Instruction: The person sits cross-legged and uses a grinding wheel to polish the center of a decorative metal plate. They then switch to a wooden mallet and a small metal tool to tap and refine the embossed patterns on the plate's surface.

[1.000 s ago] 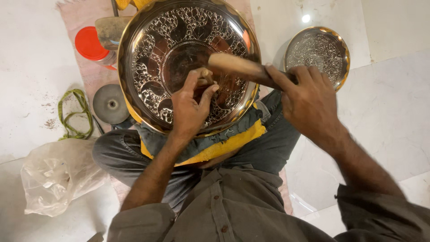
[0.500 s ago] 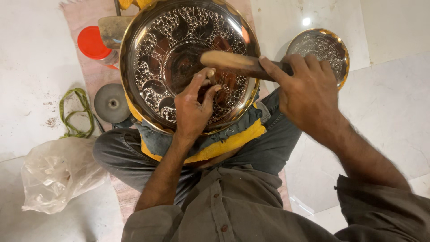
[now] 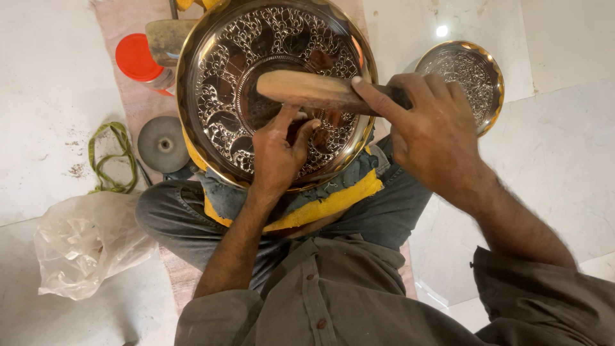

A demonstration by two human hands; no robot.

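A large round metal plate [image 3: 218,77] with engraved floral patterns and a golden rim rests on my lap, on a yellow and grey cloth pad [image 3: 333,198]. My left hand [image 3: 277,154] presses on the plate's lower centre, fingers pinched around a small tool whose tip is hidden. My right hand [image 3: 430,128] grips the dark handle of a wooden mallet [image 3: 307,90], whose pale head lies across the plate's centre, just above my left fingers.
A smaller engraved plate [image 3: 471,70] lies on the white floor at right. To the left are a red-lidded jar [image 3: 138,61], a grey metal disc [image 3: 161,144], a green cord [image 3: 109,160] and a crumpled plastic bag [image 3: 83,247]. A pink mat [image 3: 125,22] lies under me.
The mallet has risen from a tilted strike position near my left fingers to lie level, slightly higher across the plate. My left hand stays in place.
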